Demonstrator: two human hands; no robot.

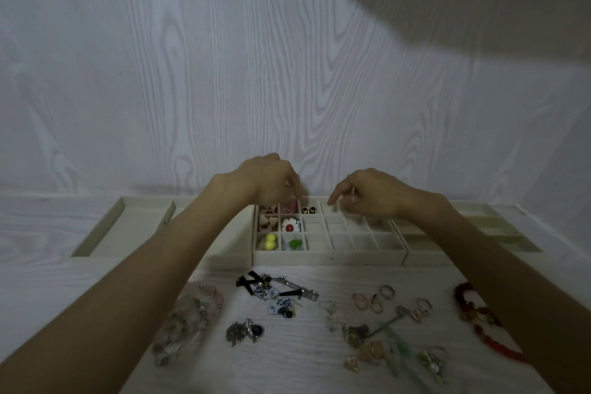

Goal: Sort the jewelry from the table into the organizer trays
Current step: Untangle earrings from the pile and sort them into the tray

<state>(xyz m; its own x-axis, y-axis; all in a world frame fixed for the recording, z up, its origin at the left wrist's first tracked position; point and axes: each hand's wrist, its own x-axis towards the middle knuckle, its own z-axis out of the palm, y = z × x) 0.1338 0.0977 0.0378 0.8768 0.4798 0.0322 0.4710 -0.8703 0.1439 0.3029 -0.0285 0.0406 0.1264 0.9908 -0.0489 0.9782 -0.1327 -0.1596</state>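
A cream organizer tray (326, 255) with many small compartments stands at the table's back. Its left compartments hold yellow ball earrings (270, 240), a green piece (294, 244), a white flower with a red centre (291, 227), pink hearts (267, 221) and two black-and-gold studs (308, 210). My left hand (271, 179) hovers over the back row, fingertips pointing down beside the studs. My right hand (367, 192) hangs over the back row too, index finger stretched toward an empty compartment and the other fingers loosely curled. I see nothing held in either hand.
Loose jewelry lies in front of the tray: a black bow with blue-white earrings (265, 291), gold rings (371, 299), gold earrings (367, 352), a pink bead bracelet (192, 313), red beads (473, 307). A flat tray (96, 233) sits left, another divided tray (463, 253) right. A wall stands close behind.
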